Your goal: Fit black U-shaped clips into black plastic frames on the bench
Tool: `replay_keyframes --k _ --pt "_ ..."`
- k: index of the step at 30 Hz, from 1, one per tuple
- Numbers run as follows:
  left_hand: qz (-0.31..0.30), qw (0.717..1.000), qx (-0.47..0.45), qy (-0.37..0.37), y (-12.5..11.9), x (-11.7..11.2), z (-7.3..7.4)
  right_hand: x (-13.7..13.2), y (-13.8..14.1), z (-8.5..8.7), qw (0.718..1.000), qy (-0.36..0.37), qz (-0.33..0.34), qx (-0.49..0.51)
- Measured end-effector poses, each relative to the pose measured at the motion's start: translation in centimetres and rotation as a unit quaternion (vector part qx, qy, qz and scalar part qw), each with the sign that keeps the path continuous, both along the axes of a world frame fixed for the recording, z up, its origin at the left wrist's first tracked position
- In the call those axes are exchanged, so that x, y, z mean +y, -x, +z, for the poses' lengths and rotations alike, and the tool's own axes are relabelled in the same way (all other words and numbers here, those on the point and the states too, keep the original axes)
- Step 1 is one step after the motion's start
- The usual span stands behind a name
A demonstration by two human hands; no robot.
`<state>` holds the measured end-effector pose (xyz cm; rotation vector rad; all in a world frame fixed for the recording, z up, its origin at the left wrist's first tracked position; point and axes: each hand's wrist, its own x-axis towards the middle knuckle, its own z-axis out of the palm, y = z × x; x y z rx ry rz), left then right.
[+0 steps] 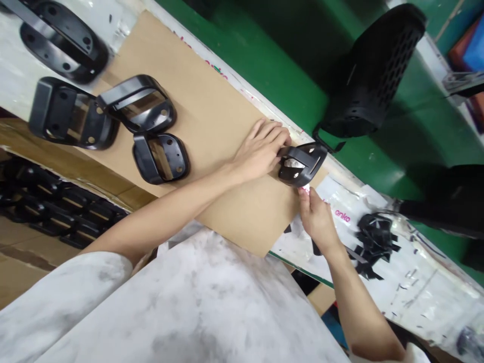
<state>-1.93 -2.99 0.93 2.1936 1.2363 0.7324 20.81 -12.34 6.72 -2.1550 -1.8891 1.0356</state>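
A black plastic bracket with a raised bar (301,164) sits at the right end of a brown cardboard sheet (223,126). My left hand (262,148) lies on the cardboard with its fingers stretched out, its thumb side against the bracket's left end. Just below the bracket is my right hand (317,217), closed, with thumb and finger at the bracket's lower edge. A small white piece with pink marks (305,189) shows at those fingertips; what it is I cannot make out. The right palm hides the rest of what it holds.
Several similar black brackets (161,157) stand at the cardboard's left. A pile of black pieces (376,242) lies on the printed white covering (401,287) at right. Beyond the edge, on a green surface (242,55), stands a large perforated black part (374,75). More brackets fill a carton (49,201) at lower left.
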Motion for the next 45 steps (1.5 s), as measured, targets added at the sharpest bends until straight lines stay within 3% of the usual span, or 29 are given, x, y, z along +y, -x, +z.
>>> replay_keyframes --k 2,5,7,12,17,25,29,45 --pt "0.004 1.000 0.004 -0.003 0.0 0.0 0.1 -0.5 0.3 -0.4 0.990 0.046 -0.086 0.105" --pt "0.007 1.000 0.009 -0.004 -0.1 -0.1 0.3 -1.4 0.5 -0.3 0.941 0.097 -0.219 0.240" --pt "0.005 1.000 0.010 -0.004 -0.1 -0.1 0.4 -1.9 0.3 0.3 0.921 0.086 -0.254 0.283" --pt "0.013 1.000 0.005 -0.008 -0.2 -0.1 0.0 -2.1 -0.3 1.6 0.910 0.051 -0.244 0.331" --pt "0.013 1.000 0.004 -0.017 -0.3 -0.2 -0.2 -2.1 -0.1 1.0 0.896 0.058 -0.251 0.361" --pt "0.018 1.000 0.012 -0.010 -0.3 -0.2 0.0 -2.8 1.1 -0.1 0.918 0.019 -0.229 0.324" --pt "0.015 1.000 0.013 -0.015 -0.3 -0.2 0.0 -2.7 1.3 -0.2 0.938 0.052 -0.223 0.262" --pt "0.017 0.999 0.021 -0.020 -0.4 -0.2 -0.2 -2.4 1.5 -0.7 0.921 0.055 -0.235 0.305"
